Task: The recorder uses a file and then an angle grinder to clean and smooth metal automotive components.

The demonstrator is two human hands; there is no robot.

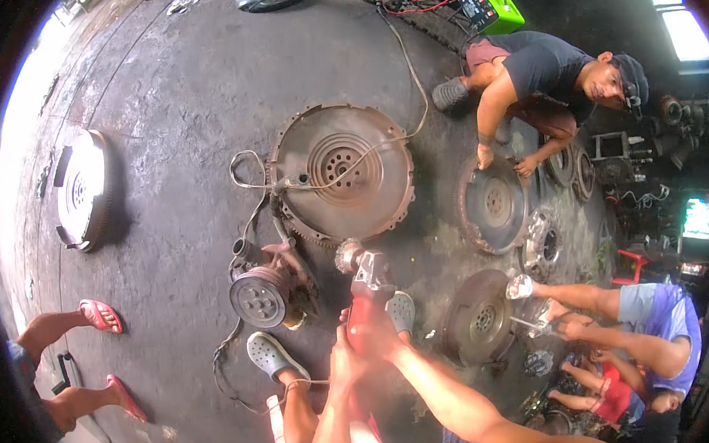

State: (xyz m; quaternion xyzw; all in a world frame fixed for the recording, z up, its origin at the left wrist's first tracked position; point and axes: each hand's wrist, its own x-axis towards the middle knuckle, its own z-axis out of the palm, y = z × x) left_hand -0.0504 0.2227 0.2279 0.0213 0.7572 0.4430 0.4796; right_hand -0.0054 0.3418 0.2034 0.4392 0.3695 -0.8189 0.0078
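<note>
My left hand (344,362) and my right hand (389,345) are both closed round the red body of an angle grinder (367,302). A round wire cup brush (346,256) sits on its metal head, close to the lower rim of a large rusty flywheel (309,212). Whether the brush touches the rim, I cannot tell. The flywheel lies flat on the floor, with a thin cord (386,141) looped across its face. Left of the grinder stands a rusty engine part with a grooved pulley (259,297). Blur hides some of my fingers.
Further flywheels (480,315) lie to the right, one (493,201) handled by a crouching co-worker (540,72). Another flywheel (81,189) lies far left. People sit at lower right, and someone's legs (65,406) show at left. A green charger box (489,4) stands at the back.
</note>
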